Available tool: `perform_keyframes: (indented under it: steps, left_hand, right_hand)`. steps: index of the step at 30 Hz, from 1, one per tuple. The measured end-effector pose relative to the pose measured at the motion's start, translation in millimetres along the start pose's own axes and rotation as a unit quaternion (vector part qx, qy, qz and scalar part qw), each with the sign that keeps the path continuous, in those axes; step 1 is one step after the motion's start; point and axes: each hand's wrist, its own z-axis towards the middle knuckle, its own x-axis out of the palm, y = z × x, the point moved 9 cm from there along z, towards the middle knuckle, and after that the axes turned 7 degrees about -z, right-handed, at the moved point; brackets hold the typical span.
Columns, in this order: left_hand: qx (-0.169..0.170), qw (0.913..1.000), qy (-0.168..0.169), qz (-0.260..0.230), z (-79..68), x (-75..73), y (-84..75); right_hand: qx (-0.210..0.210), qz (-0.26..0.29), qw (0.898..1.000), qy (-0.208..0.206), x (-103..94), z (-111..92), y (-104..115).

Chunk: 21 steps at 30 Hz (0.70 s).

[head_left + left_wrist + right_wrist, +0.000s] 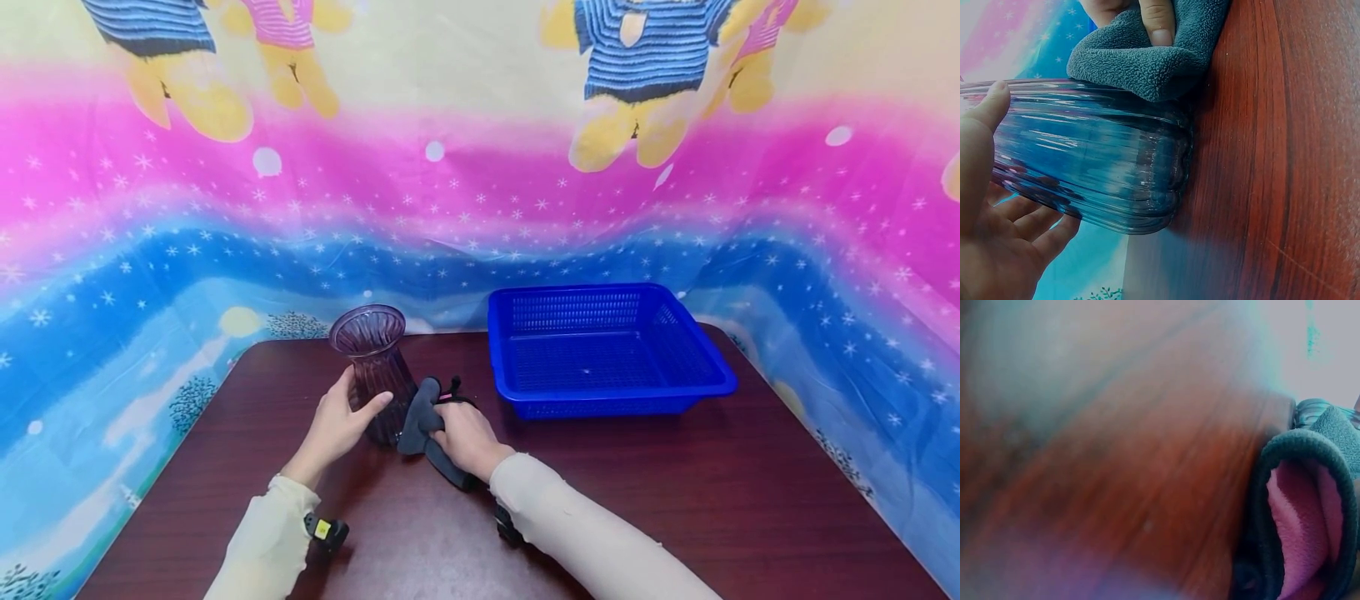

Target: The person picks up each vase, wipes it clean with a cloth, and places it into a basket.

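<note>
A purplish, ribbed glass vase (pixel 381 375) with a flared rim stands on the table, leaning a little to the left in the head view. My left hand (pixel 337 421) grips its side, thumb in front and fingers wrapped behind, as the left wrist view (pixel 1004 206) shows. In my right hand (pixel 468 437) is a bunched dark grey cloth (pixel 422 421), pressed against the vase's lower right side. The cloth's pink underside (pixel 1300 519) shows in the right wrist view, where the hand itself is mostly out of frame.
A blue plastic basket (pixel 611 402) with perforated walls sits at the back right of the dark reddish wooden table (pixel 660 500). Behind the table hangs a colourful cloth backdrop (pixel 465 192) with printed bears and snowflakes. Each wrist wears a small black camera (pixel 327 531).
</note>
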Motion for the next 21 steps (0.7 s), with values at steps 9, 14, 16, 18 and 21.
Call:
perform_keyframes:
  steps: [9,14,16,18,21]
  left_hand:
    - [-0.003,1.0000,0.002,-0.002,-0.4,0.6,1.0]
    - [-0.002,1.0000,0.001,-0.002,-0.5,0.9,0.8]
    - [-0.002,1.0000,0.001,-0.001,-0.3,0.9,0.9]
    - [-0.002,1.0000,0.001,0.000,-0.1,0.9,0.8]
    - [-0.001,1.0000,0.000,0.001,0.1,0.9,0.4]
  right_hand:
    - [-0.004,0.005,1.000,0.001,1.2,-0.1,0.1]
    - [-0.012,0.003,1.000,0.002,1.0,-0.4,0.3]
    - [-0.017,0.003,1.000,0.003,0.5,-0.6,0.6]
    - [-0.021,0.006,1.000,0.005,-0.1,-0.7,0.6]
    - [-0.024,0.014,1.000,0.004,-1.7,-0.7,0.0]
